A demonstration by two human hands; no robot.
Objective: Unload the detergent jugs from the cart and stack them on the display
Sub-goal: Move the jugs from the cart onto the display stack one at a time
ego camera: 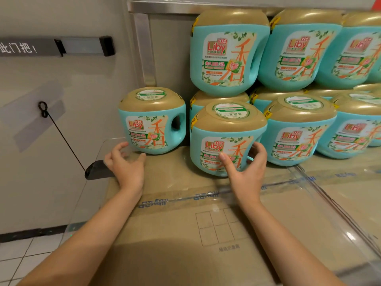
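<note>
The job is at the placing stage: a front jug (224, 131) stands upright on the cardboard box (175, 234) that forms the display's base. The right hand (246, 170) is on its lower right side, thumb laid on the label and fingers (258, 148) curled round the flank near the handle, so it appears to be holding the jug to seat or square it. The left hand (127, 164) holds nothing. Its fingers are spread and loosely bent at the foot of the left jug (152, 120), thumb at the base, though I cannot tell whether it actually touches. That jug sits upright further back, beside the metal post, with its handle hole facing right. Behind both, the stacked jugs (228, 52) rise in two tiers, and a neighbouring jug (296, 129) stands just beside the front one on the right. The cart is out of view. The front jug looks set ahead of the left one, so the next move probably calls for lining the two up with labels forward. Both hands would then let go without tipping either jug, clear the transparent guard (321, 193) and go back to the cart for another.
</note>
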